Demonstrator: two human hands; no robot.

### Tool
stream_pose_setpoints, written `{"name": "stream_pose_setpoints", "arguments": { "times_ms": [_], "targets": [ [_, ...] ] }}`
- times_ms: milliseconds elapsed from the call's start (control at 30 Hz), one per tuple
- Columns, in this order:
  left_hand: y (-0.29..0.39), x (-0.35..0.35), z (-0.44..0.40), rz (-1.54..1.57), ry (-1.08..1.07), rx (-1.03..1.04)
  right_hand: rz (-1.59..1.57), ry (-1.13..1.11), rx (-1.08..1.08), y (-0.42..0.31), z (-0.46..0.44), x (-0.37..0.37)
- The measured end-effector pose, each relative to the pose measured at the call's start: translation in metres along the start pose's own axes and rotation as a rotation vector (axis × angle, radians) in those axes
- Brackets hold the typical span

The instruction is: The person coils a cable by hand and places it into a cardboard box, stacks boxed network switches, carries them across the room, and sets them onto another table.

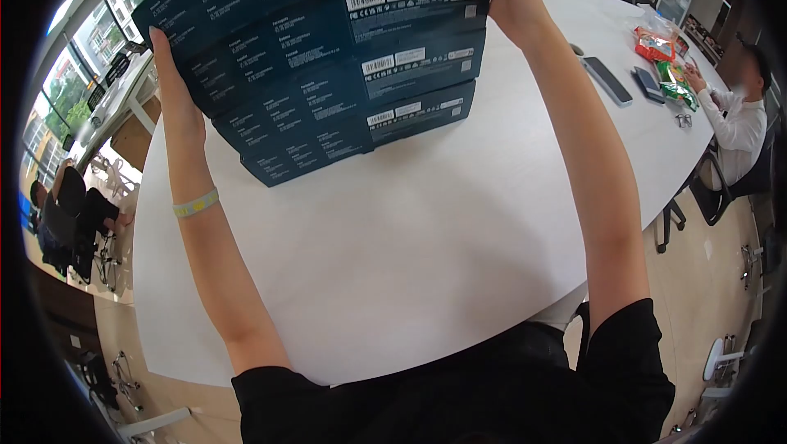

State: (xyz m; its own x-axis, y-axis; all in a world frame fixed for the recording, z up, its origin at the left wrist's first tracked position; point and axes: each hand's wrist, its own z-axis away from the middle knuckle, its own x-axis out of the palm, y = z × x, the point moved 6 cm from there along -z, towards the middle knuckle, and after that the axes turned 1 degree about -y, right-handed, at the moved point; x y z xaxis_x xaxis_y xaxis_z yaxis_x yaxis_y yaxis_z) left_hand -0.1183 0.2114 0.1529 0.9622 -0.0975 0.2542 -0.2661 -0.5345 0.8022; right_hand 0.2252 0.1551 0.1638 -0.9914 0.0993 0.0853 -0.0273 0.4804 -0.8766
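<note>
Below: smooth, white, curved-edged surface (pixel 426 239) under a dark teal cardboard box stack (pixel 324 63); contact unclear.
Hands: left hand (pixel 176 95) clasps one side, thumb forward; right hand (pixel 512 3) presses the opposite side, fingers hidden.
Slip risk: uneven squeezing could slide tiers apart.
Stack: slightly askew, white-printed, barcodes (pixel 379 65) rightward.

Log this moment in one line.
left hand: on stacked boxes, left edge; right hand: on right edge; barcode labels: facing camera; white table: below
</note>
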Motion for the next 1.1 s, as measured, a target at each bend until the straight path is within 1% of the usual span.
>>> {"name": "stream_pose_setpoints", "arguments": {
  "times_ms": [33, 67, 100, 167, 200, 233, 300, 333, 400, 533, 567, 600, 633, 700, 767, 833, 867, 900, 933, 967, 1000, 1033, 1067, 1100],
  "targets": [
    [0.001, 0.000, 0.000, 0.014, -0.001, 0.008, -0.108, -0.140, -0.034, -0.003, -0.008, 0.006],
    [-0.001, 0.000, 0.000, 0.018, 0.003, 0.019, -0.023, -0.135, 0.049, 0.001, -0.010, 0.001],
    [-0.001, -0.001, -0.001, 0.021, 0.008, 0.029, -0.011, -0.137, 0.036, 0.001, -0.010, 0.002],
    [-0.005, -0.003, -0.001, 0.009, 0.009, 0.029, 0.032, 0.117, -0.120, 0.003, 0.000, -0.008],
    [-0.006, -0.004, 0.000, -0.011, 0.016, 0.023, 0.098, 0.050, -0.109, -0.002, 0.006, 0.003],
    [-0.006, -0.004, 0.000, -0.006, 0.012, 0.024, 0.103, 0.054, -0.112, -0.001, 0.007, 0.005],
    [-0.009, -0.004, 0.004, -0.005, 0.031, -0.048, -0.062, 0.190, -0.068, 0.008, 0.008, 0.000],
    [-0.010, -0.006, 0.005, -0.005, 0.031, -0.044, 0.038, 0.218, -0.083, 0.009, 0.009, 0.000],
    [-0.008, -0.007, 0.004, -0.031, 0.018, 0.036, 0.038, 0.228, -0.108, 0.006, 0.011, 0.002],
    [-0.003, -0.002, 0.005, -0.001, 0.007, 0.077, 0.002, 0.282, -0.132, 0.004, 0.020, 0.004],
    [-0.004, -0.003, 0.005, 0.024, -0.006, 0.040, 0.022, 0.309, -0.119, 0.007, 0.020, 0.003],
    [-0.007, -0.004, 0.005, 0.049, -0.014, 0.002, 0.019, 0.324, -0.150, 0.006, 0.020, 0.003],
    [-0.006, -0.006, 0.006, 0.042, -0.007, 0.004, 0.013, 0.317, -0.147, 0.007, 0.019, 0.003],
    [-0.003, -0.005, 0.010, 0.134, -0.030, -0.014, 0.022, 0.337, -0.086, 0.008, 0.021, 0.001],
    [-0.003, -0.014, 0.014, 0.148, -0.011, -0.064, -0.009, 0.330, -0.050, 0.006, 0.026, -0.002],
    [-0.007, -0.032, 0.023, 0.354, 0.062, -0.171, -0.032, 0.309, -0.027, -0.001, 0.031, -0.005],
    [-0.003, -0.039, 0.030, 0.354, 0.064, -0.165, -0.061, 0.323, 0.042, -0.002, 0.037, -0.007],
    [0.002, -0.033, 0.034, 0.563, -0.104, -0.191, -0.093, 0.341, 0.100, -0.003, 0.040, -0.010],
    [0.010, -0.023, 0.029, 0.769, -0.278, -0.218, -0.098, 0.340, 0.084, -0.008, 0.043, -0.011],
    [0.016, -0.022, 0.015, 0.775, -0.281, -0.196, -0.205, 0.342, 0.141, -0.006, 0.043, -0.013],
    [0.018, -0.025, 0.002, 0.762, -0.254, -0.251, -0.313, 0.341, 0.211, -0.002, 0.037, -0.016],
    [0.020, -0.027, -0.008, 0.741, -0.225, -0.323, -0.317, 0.338, 0.218, -0.005, 0.025, -0.023],
    [0.022, -0.027, -0.020, 0.670, -0.209, -0.423, -0.347, 0.279, 0.260, -0.007, 0.010, -0.028],
    [0.026, -0.026, -0.033, 0.517, -0.096, -0.525, -0.379, 0.225, 0.310, -0.007, -0.003, -0.029]
  ]
}}
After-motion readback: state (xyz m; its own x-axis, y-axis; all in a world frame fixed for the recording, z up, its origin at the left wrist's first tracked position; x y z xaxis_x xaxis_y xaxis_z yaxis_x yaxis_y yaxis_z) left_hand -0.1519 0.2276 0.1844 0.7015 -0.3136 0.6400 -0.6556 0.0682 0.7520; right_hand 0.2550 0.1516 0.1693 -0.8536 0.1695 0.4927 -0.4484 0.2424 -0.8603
